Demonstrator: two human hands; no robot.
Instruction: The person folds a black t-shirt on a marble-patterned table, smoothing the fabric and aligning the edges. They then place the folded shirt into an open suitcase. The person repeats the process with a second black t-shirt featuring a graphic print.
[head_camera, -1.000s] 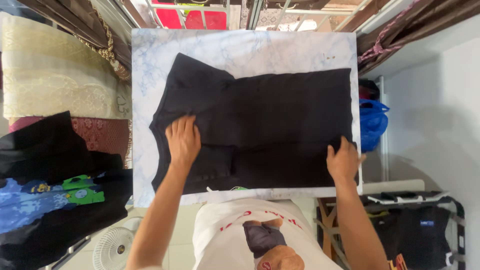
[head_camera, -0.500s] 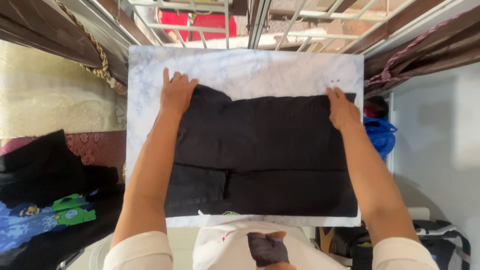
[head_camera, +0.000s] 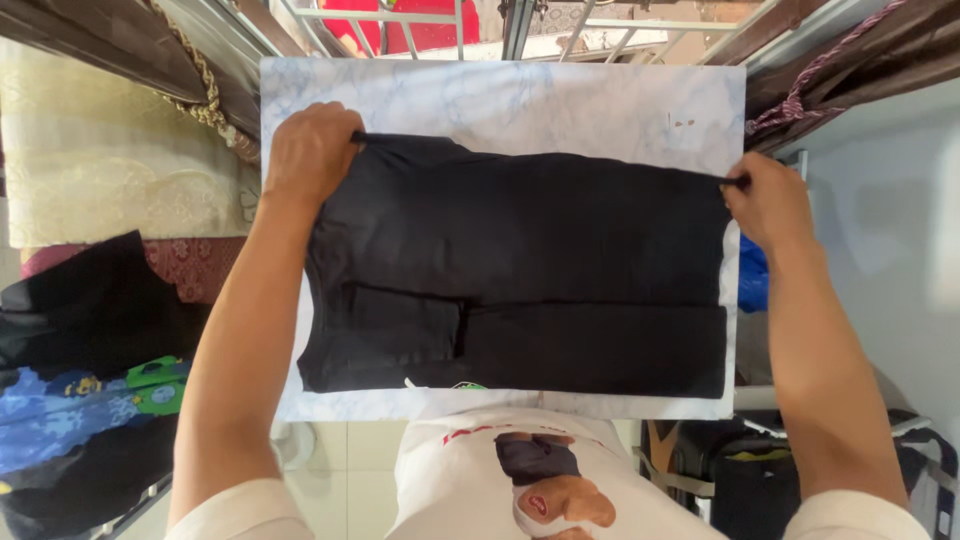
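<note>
Looking down from head height, a small pale marbled tabletop (head_camera: 560, 95) fills the middle of the view, and a folded black garment (head_camera: 520, 270) covers most of it. Bare marble shows only as a broad strip along the far edge and thin slivers at the left, right and near edges — little spare room on the surface. Past the far edge stand a white metal rail (head_camera: 440, 20) and something red behind it. To the left hang a cream lace cloth (head_camera: 110, 160) and a pile of dark and blue clothes (head_camera: 80, 400); to the right is a plain pale wall (head_camera: 880, 250) with a blue bag (head_camera: 752, 280) low beside the table.

The garment is matte black, lying flat as a wide rectangle, with a folded layer forming a band along its near side and a short seam line left of centre.

Both arms reach forward over the table's sides. The left hand (head_camera: 312, 150) is curled closed, pinching the garment's far left corner. The right hand (head_camera: 768, 200) is likewise closed, gripping the far right corner at the table's right edge — the far hem is drawn straight between them.
</note>
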